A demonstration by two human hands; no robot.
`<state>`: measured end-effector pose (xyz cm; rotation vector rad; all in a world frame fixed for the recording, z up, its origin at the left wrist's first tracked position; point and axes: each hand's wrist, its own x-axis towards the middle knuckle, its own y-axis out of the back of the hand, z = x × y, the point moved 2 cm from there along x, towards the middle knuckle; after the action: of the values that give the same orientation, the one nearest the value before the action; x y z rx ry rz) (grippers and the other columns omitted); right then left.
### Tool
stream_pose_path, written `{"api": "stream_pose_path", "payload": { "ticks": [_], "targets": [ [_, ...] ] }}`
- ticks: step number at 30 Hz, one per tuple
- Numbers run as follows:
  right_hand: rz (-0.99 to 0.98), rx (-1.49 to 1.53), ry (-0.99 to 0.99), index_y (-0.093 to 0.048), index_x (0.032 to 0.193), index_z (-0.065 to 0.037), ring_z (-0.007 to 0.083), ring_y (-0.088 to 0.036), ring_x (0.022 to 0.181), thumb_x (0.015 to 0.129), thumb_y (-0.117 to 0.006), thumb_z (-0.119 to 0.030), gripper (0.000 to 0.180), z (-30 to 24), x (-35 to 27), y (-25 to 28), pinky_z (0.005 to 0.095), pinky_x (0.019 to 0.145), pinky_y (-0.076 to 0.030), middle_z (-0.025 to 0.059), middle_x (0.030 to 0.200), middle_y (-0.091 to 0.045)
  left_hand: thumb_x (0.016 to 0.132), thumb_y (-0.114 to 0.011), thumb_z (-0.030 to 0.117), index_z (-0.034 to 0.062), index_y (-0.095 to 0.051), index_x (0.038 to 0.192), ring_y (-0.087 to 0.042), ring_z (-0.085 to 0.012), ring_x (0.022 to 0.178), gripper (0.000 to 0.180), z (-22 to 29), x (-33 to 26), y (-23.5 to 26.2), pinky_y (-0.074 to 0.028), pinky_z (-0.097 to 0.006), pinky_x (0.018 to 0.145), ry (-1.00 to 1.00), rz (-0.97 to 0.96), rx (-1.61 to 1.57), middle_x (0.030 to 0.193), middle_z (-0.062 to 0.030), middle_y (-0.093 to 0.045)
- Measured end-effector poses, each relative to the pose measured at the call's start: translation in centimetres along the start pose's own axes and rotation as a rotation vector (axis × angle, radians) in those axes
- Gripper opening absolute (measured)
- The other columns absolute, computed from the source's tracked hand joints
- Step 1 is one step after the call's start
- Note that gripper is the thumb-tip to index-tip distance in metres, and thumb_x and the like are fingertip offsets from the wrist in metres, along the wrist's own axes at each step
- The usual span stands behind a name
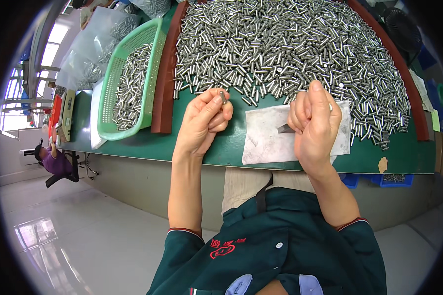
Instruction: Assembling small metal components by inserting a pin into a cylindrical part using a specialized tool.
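Between the thumb and forefinger of my left hand (202, 118) is one small metal pin (223, 97), held upright above the green table (231, 142). My right hand (314, 123) is closed, thumb pointing up, around a dark flat metal piece (284, 129); only its end sticks out past the curled fingers, so its kind is unclear. Under that hand lies a smudged white cloth (263, 142). Beyond both hands spreads a large heap of loose metal pins (280, 44), a few of them lying near the cloth's far edge.
Dark red rails (165, 83) border the heap left and right. Left of it stands a green plastic basket (106, 93) holding pins, with clear bags (88, 54) of parts behind. Blue bins (396, 181) sit below the table's right edge. A person (56, 160) works far left.
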<state>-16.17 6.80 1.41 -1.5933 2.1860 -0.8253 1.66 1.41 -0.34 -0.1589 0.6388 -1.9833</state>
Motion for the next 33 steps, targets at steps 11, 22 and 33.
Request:
{"api": "stream_pose_path", "payload": {
  "ticks": [11, 22, 33],
  "targets": [
    [0.01, -0.023, 0.002, -0.033, 0.058, -0.008, 0.0027, -0.021, 0.042, 0.09, -0.039, -0.019, 0.035, 0.0, 0.2, 0.0, 0.0204, 0.036, -0.018, -0.0036, 0.047, -0.029, 0.091, -0.034, 0.028, 0.0036, -0.047, 0.078, -0.03, -0.0061, 0.051, 0.031, 1.3, -0.6, 0.6, -0.026, -0.018, 0.044, -0.143, 0.051, -0.09, 0.07, -0.0098, -0.05],
    [0.018, -0.055, 0.008, -0.031, 0.058, -0.009, 0.0035, -0.018, 0.04, 0.091, -0.036, -0.021, 0.035, 0.1, 0.2, 0.1, 0.0208, 0.036, -0.016, -0.0026, 0.046, -0.028, 0.066, -0.07, 0.026, -0.0001, -0.054, 0.06, -0.042, -0.0219, 0.036, 0.031, 1.2, -0.4, -1.0, -0.034, -0.032, 0.039, -0.423, 0.621, 1.658, 0.042, -0.0091, -0.044],
    [-0.002, 0.009, 0.001, -0.034, 0.058, -0.008, 0.0025, -0.021, 0.042, 0.09, -0.04, -0.018, 0.034, -0.1, 0.1, 0.2, 0.0207, 0.037, -0.017, -0.004, 0.047, -0.029, 0.071, -0.06, 0.008, 0.0015, -0.055, 0.067, -0.047, -0.0273, 0.04, 0.009, 1.1, -0.4, -0.5, -0.037, -0.035, 0.042, -0.423, 0.552, 1.597, 0.045, -0.0106, -0.047]
  ]
}}
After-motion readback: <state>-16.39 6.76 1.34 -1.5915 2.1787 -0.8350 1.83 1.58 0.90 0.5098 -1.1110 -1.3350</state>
